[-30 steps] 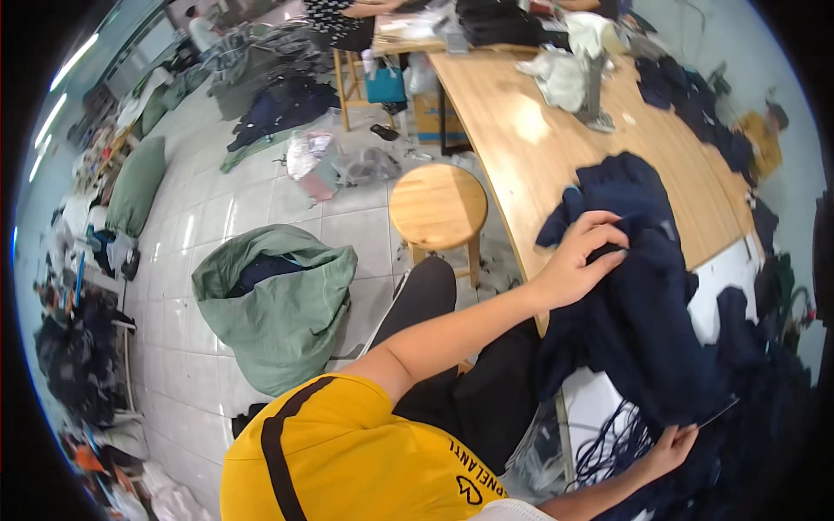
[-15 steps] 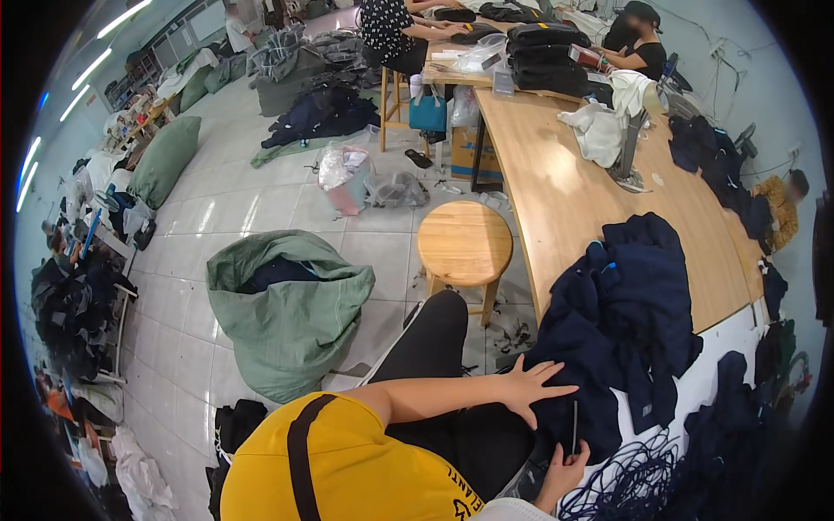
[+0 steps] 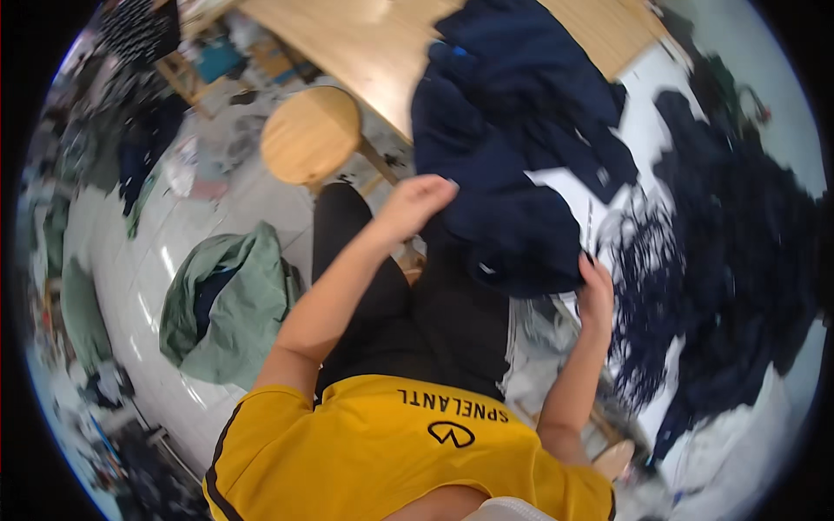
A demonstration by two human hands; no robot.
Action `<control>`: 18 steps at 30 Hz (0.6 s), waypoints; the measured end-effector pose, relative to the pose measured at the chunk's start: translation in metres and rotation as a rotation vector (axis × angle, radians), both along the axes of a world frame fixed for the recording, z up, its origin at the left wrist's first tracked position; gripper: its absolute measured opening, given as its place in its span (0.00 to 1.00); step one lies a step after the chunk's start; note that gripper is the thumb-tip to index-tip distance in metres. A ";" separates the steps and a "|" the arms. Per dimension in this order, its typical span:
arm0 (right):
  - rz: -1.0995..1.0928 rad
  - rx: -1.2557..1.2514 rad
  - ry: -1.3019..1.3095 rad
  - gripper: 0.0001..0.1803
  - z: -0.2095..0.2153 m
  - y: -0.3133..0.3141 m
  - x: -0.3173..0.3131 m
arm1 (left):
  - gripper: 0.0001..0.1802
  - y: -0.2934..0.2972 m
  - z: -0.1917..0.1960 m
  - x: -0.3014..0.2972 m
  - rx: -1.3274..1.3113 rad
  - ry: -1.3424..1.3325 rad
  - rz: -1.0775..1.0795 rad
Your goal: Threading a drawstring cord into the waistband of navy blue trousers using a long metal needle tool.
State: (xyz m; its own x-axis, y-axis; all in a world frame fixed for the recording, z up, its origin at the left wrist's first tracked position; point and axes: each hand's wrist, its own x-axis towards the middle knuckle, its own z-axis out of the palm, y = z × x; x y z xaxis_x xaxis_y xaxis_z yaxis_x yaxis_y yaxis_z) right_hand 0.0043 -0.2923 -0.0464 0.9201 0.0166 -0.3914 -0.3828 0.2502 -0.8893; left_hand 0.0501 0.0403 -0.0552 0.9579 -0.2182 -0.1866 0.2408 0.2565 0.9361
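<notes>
A navy blue garment (image 3: 512,217) stretches from the wooden tabletop over its near edge toward my dark-trousered lap. My left hand (image 3: 421,204) is closed at the left edge of its near part, pinching the cloth. At the opposite edge, my right hand (image 3: 595,291) grips the fabric with fingers and thumb. A thin, light rod (image 3: 590,221) shows just above the right hand; whether that hand holds it I cannot tell. Folds hide the garment's exact kind, and a small pale label (image 3: 486,268) shows near its lower edge.
Navy cords (image 3: 643,304) lie tangled on the white surface right of my right hand, beside a heap of dark garments (image 3: 738,234). A round wooden stool (image 3: 311,135) stands left of the table (image 3: 365,43). An open green sack (image 3: 234,304) sits on the floor.
My view has turned right and down. My left hand, earlier spread flat on the garment, now pinches its edge. The right hand, earlier holding a thin rod, now grips the cloth, raised toward my lap.
</notes>
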 end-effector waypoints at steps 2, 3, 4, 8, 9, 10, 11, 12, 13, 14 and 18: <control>-0.066 0.030 0.068 0.18 0.007 0.009 0.004 | 0.13 0.003 0.012 0.007 -0.052 0.134 0.022; -0.045 0.098 0.093 0.17 0.001 0.007 0.005 | 0.13 0.004 0.003 0.009 -0.045 0.147 0.018; -0.074 0.089 0.083 0.18 -0.002 0.007 0.001 | 0.13 0.004 -0.005 0.009 -0.033 0.163 0.022; -0.015 0.129 0.056 0.19 0.006 0.003 -0.009 | 0.14 0.001 -0.003 0.003 -0.080 0.184 0.017; -0.003 0.145 0.042 0.19 0.006 0.003 -0.010 | 0.14 0.002 -0.003 0.002 -0.076 0.190 0.014; -0.018 0.135 0.026 0.19 0.004 0.002 -0.012 | 0.14 0.006 -0.003 0.000 -0.067 0.191 0.008; -0.015 0.147 0.027 0.19 0.006 0.002 -0.012 | 0.14 0.008 -0.003 -0.001 -0.058 0.192 0.003; -0.009 0.159 0.028 0.19 0.009 0.003 -0.011 | 0.14 0.008 0.001 -0.003 -0.059 0.187 0.001; -0.019 0.144 0.027 0.18 0.010 0.002 -0.010 | 0.14 0.008 0.003 -0.004 -0.055 0.192 0.004; -0.032 0.128 0.037 0.17 0.011 0.002 -0.010 | 0.14 0.007 0.004 -0.006 -0.062 0.195 -0.030; -0.082 -0.388 0.089 0.15 0.008 0.006 -0.003 | 0.15 -0.004 0.015 -0.010 -0.198 0.265 -0.162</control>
State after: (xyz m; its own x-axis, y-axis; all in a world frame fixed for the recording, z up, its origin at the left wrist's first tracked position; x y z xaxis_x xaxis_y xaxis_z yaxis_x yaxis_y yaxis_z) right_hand 0.0016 -0.2859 -0.0384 0.8745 -0.2204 -0.4320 -0.4550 -0.0645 -0.8881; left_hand 0.0405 0.0363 -0.0402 0.8322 -0.4198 -0.3622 0.5203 0.3655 0.7718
